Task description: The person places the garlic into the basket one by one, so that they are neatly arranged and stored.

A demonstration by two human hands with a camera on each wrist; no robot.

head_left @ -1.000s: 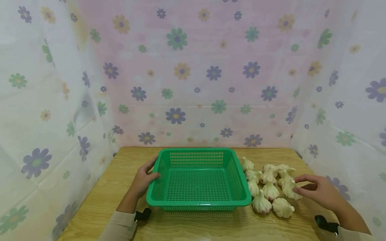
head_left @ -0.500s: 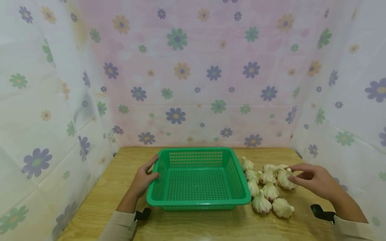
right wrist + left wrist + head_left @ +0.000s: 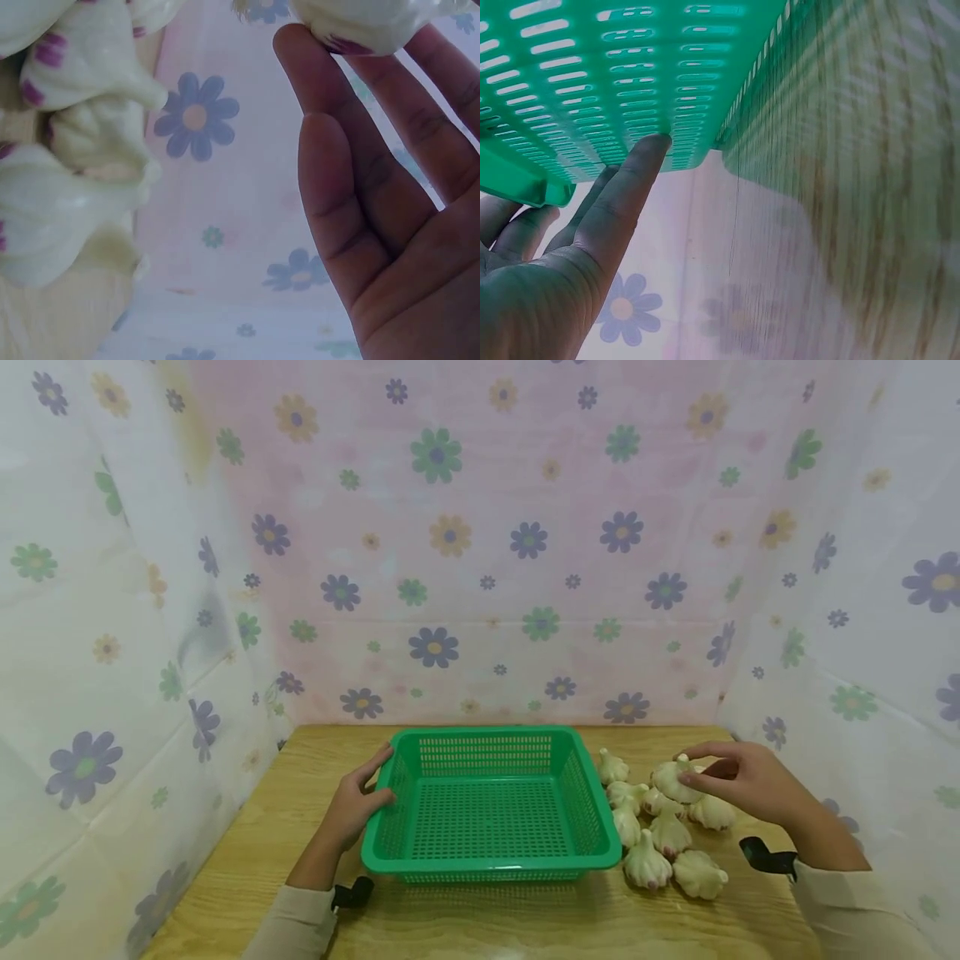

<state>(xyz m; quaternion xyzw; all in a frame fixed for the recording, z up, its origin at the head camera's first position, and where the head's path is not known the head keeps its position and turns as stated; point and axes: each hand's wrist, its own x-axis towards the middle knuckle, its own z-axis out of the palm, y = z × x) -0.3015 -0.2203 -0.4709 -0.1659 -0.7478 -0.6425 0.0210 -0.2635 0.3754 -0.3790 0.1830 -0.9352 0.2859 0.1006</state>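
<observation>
A green plastic basket (image 3: 491, 864) with slotted walls stands on the table. My left hand (image 3: 348, 802) grips its left rim, the thumb over the inner side and the fingers outside. In the left wrist view, fingertips touch the slotted outer wall of the basket (image 3: 630, 82). To the right of the basket lies a group of garlic bulbs (image 3: 670, 837). My right hand (image 3: 757, 781) pinches one garlic bulb (image 3: 675, 779) between thumb and fingers, over the back of that group. The right wrist view shows part of this garlic bulb (image 3: 367, 22) at the fingertips.
The wooden table (image 3: 480, 927) ends at the back against a flowered cloth (image 3: 487, 552), which also hangs at both sides. One garlic bulb (image 3: 612, 767) lies close beside the basket's right wall. Another garlic bulb (image 3: 700, 873) lies at the group's front right.
My right hand has moved left and toward the back, taking the pinched garlic bulb with it from the right side of the group. My left hand and the basket have stayed put.
</observation>
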